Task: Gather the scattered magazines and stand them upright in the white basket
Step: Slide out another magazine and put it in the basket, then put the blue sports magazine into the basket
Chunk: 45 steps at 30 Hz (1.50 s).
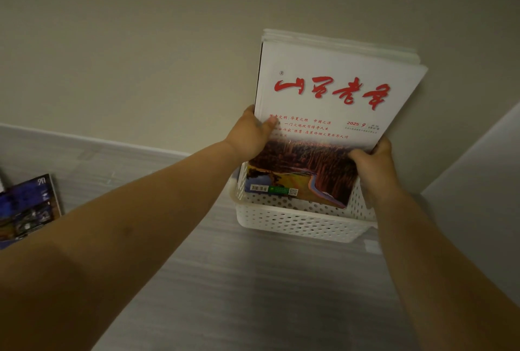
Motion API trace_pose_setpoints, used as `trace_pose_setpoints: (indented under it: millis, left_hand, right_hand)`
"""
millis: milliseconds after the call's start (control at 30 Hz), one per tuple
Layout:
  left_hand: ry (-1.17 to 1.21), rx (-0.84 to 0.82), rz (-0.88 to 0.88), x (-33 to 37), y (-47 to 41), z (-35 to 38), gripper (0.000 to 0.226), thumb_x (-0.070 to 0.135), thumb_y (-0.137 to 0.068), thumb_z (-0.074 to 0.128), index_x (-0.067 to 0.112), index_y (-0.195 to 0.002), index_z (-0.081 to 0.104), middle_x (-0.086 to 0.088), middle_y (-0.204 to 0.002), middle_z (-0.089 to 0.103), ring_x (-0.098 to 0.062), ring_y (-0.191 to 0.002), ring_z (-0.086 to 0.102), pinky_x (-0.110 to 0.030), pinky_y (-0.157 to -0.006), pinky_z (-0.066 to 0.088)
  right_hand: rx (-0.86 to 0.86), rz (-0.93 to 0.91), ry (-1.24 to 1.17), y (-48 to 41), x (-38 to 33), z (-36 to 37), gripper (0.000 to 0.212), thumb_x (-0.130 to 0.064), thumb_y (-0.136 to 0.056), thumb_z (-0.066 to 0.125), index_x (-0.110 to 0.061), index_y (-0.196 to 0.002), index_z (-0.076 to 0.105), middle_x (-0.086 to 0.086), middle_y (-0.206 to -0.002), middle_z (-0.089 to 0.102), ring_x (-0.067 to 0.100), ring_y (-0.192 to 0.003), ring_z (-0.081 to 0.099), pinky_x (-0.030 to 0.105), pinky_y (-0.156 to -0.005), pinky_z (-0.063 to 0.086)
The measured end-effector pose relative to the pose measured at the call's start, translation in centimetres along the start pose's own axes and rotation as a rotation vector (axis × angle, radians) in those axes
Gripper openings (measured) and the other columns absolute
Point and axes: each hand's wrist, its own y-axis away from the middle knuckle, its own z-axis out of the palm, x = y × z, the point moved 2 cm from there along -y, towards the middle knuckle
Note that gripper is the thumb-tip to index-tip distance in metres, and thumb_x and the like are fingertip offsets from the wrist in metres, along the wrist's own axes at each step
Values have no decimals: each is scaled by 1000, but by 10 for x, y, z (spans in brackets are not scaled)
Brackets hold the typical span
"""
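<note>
So the stack of magazines (pixel 332 103) is standing upright in the white basket (pixel 298 224), leaning back against the beige wall (pixel 140 41). The front one has a white cover with big red brush-style characters, "2025 9" printed small, and a reddish forest and river photo on the lower half, plus a barcode near the bottom edge. A few more white-edged issues sit behind it. The left hand (pixel 253 134) grips the stack's left edge, thumb pressed onto the cover and fingers wrapped behind; the right hand (pixel 371 159) clamps the right edge the same way, fingers curled over the front. The basket is perforated plastic and sits on a pale grey wood-grain floor (pixel 253 294), tight against the wall. Well off to the left another magazine with a dark blue cover (pixel 28 210) lies flat on the floor, partly cut off by the frame.
</note>
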Motion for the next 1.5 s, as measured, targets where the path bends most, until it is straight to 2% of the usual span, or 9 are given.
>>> trace_pose_setpoints:
  millis: [233, 400, 500, 667, 833, 1000, 1100, 1367, 1500]
  left_hand:
    - [-97, 24, -10, -15, 30, -16, 62, 33, -92, 43, 8, -142, 17, -12, -149, 31, -27, -136, 32, -37, -109, 29]
    - [-135, 77, -9, -49, 84, -56, 44, 28, -90, 50, 13, -130, 45, -8, -140, 45, -21, -129, 40, -25, -99, 31]
    - [-120, 135, -56, -94, 140, -109, 30, 22, -89, 53, 13, -117, 58, -9, -130, 55, -23, -121, 48, -23, -91, 31]
    - [-156, 264, -280, -167, 227, -191, 25, 14, -89, 53, 5, -110, 61, -17, -109, 63, -24, -87, 59, -28, -76, 40]
    - [-303, 394, -438, -228, 295, -260, 27, 6, -86, 56, 0, -112, 60, -24, -118, 61, -39, -104, 57, -35, -77, 42]
    - [-405, 413, -573, -263, 327, -303, 42, 9, -79, 64, 0, -119, 54, -28, -122, 56, -44, -108, 54, -46, -90, 43]
    - [-313, 385, -564, -272, 329, -312, 46, 13, -82, 62, 4, -124, 48, -24, -121, 59, -41, -108, 56, -42, -86, 45]
    - [233, 395, -682, -268, 321, -340, 52, 11, -88, 54, 1, -135, 33, -24, -129, 52, -38, -113, 51, -44, -97, 39]
    - [247, 173, -632, -258, 317, -346, 28, 5, -90, 47, 8, -118, 52, -12, -101, 61, -23, -85, 57, -35, -74, 45]
  right_hand:
    - [163, -30, 41, 43, -5, -7, 59, 2, -86, 45, -13, -139, 25, 10, -145, 34, 20, -127, 37, 22, -87, 30]
    - [257, -146, 137, 103, -5, 2, 53, 8, -81, 46, -7, -131, 39, 13, -136, 44, 21, -122, 43, 11, -87, 34]
    - [171, -184, 181, 155, -5, 35, 47, 9, -81, 47, -7, -125, 45, 13, -129, 48, 17, -111, 46, 10, -80, 37]
    - [-87, -186, 465, 234, 21, 114, 38, 3, -82, 51, -5, -120, 51, 16, -133, 45, 29, -124, 41, 32, -100, 34]
    - [-445, -196, 614, 315, 50, 209, 44, -19, -89, 52, -10, -130, 43, 11, -143, 38, 22, -133, 33, 25, -108, 25]
    - [-631, -278, 1033, 366, 81, 259, 62, -49, -91, 32, -22, -143, 13, 0, -156, 5, 18, -143, -3, 34, -116, -5]
    - [-584, -330, 1125, 371, 87, 260, 63, -52, -91, 26, -23, -144, 8, 0, -157, 0, 18, -143, -9, 33, -113, -11]
    - [-580, -327, 1172, 374, 85, 262, 62, -53, -91, 27, -27, -143, 8, -1, -157, 0, 16, -143, -8, 32, -112, -10]
    - [-560, -328, 1160, 374, 84, 261, 59, -50, -92, 27, -27, -143, 11, -3, -156, 2, 14, -143, -6, 31, -113, -9]
